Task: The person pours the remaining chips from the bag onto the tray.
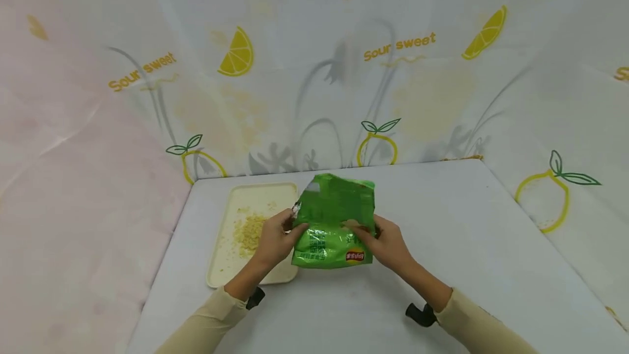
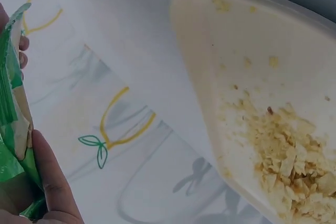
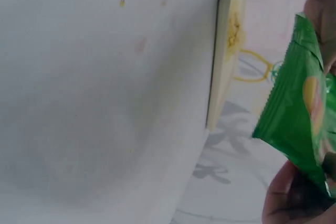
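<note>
Both hands hold a green chip bag (image 1: 334, 217) up over the table, its printed lettering upside down in the head view. My left hand (image 1: 275, 236) grips its left side, thumb across the front. On the other side my right hand (image 1: 385, 242) pinches the bag's edge, thumb on the front and fingers behind. The bag's top edge slants at the left corner. In the right wrist view the bag's crimped end (image 3: 281, 85) shows. Left of the bag lies a cream tray (image 1: 222, 245) with a heap of crushed chips (image 1: 249, 234) on it.
The tray stands on a white-covered table (image 1: 467, 234), partly behind the left hand and bag. A few crumbs (image 3: 122, 3) dot the table cover. A lemon-printed curtain (image 1: 304, 97) hangs behind the table and along its sides.
</note>
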Action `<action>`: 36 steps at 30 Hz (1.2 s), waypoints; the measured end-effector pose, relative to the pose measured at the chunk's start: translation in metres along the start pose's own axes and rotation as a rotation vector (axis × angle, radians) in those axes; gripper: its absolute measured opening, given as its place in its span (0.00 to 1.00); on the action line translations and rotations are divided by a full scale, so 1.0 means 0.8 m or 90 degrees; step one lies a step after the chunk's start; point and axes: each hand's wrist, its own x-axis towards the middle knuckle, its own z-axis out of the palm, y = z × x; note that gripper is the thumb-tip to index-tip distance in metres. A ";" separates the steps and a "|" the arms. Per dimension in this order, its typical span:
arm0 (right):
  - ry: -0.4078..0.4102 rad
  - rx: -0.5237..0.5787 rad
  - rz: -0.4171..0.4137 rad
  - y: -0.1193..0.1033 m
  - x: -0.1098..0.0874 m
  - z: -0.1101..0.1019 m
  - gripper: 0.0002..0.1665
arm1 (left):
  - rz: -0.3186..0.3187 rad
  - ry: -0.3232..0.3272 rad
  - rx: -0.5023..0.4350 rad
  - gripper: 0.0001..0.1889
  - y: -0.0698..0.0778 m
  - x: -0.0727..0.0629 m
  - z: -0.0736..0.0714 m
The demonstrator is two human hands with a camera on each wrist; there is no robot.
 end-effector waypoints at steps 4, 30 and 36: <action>-0.058 -0.012 0.091 0.006 0.006 -0.014 0.11 | -0.126 -0.057 0.001 0.14 -0.007 0.007 0.004; -0.236 -0.212 0.347 0.092 0.030 -0.010 0.16 | -0.358 -0.260 0.211 0.31 -0.053 0.055 0.079; -0.221 -0.221 0.342 0.092 0.035 -0.015 0.23 | -0.336 -0.275 0.221 0.30 -0.053 0.061 0.083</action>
